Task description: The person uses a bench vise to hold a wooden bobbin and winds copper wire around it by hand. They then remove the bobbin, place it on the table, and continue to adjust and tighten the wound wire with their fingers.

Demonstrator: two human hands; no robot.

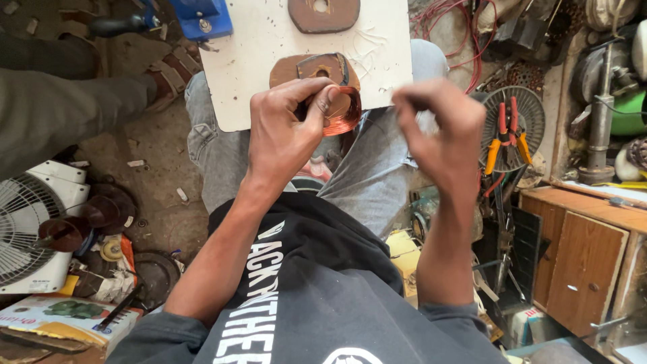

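My left hand (286,131) grips a small coil of copper wire (342,111), thumb and fingers curled round its left side. The coil hangs just above the near edge of a white board (253,47) that rests on my knees. Under the coil lies a brown flat former (293,67) with a hole, and another brown plate (323,15) lies at the board's far edge. My right hand (445,135) is raised to the right of the coil, blurred, its fingers pinched together; whether a thin wire runs between them I cannot tell.
A blue tool (201,17) sits at the board's far left corner. Another person's leg and sandalled foot (168,71) are at upper left. A white fan (30,226) stands at left, pliers (507,135) on a fan grille at right, and a wooden cabinet (583,259) at lower right.
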